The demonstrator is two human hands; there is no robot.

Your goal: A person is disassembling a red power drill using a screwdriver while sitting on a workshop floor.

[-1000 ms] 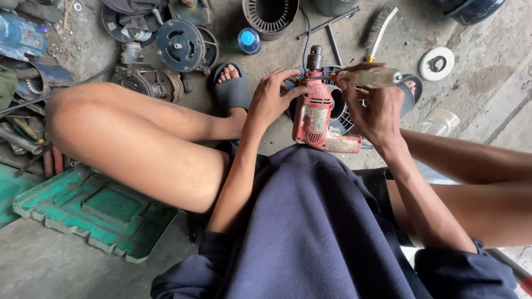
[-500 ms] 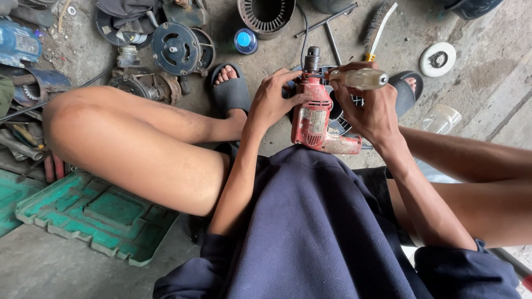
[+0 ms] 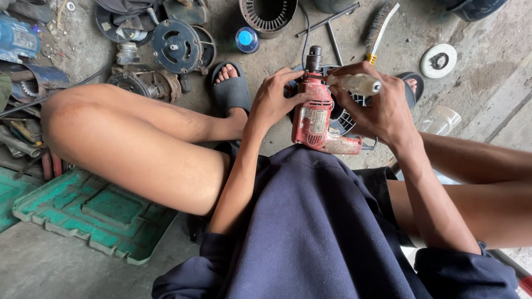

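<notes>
Head camera view, looking down past my dark blue shirt (image 3: 310,232) at a worn red electric drill (image 3: 313,113) standing chuck-up between my knees on the concrete floor (image 3: 487,94). I use the drill as the landmark for everything else.

My left hand (image 3: 275,99) rests against the drill's left side, fingers lying close together and curled around the body, thumb toward the chuck. My right hand (image 3: 382,108) sits just right of the drill, fingers wrapped tight around the pale handle of a screwdriver (image 3: 357,84), which points left toward the drill's upper body; I cannot tell whether its tip touches.

Behind the drill lies a dark round fan guard (image 3: 346,119), mostly hidden. Left of the drill, my foot in a black slide sandal (image 3: 230,88) is planted on the floor. Farther left and beyond are round motor parts (image 3: 176,45) and a small blue-lidded jar (image 3: 247,40). Beyond the drill, to its right, a wire brush (image 3: 379,25) lies near a white disc (image 3: 439,60). Well to the drill's near left, a green plastic tray (image 3: 94,213) sits beside my knee.
</notes>
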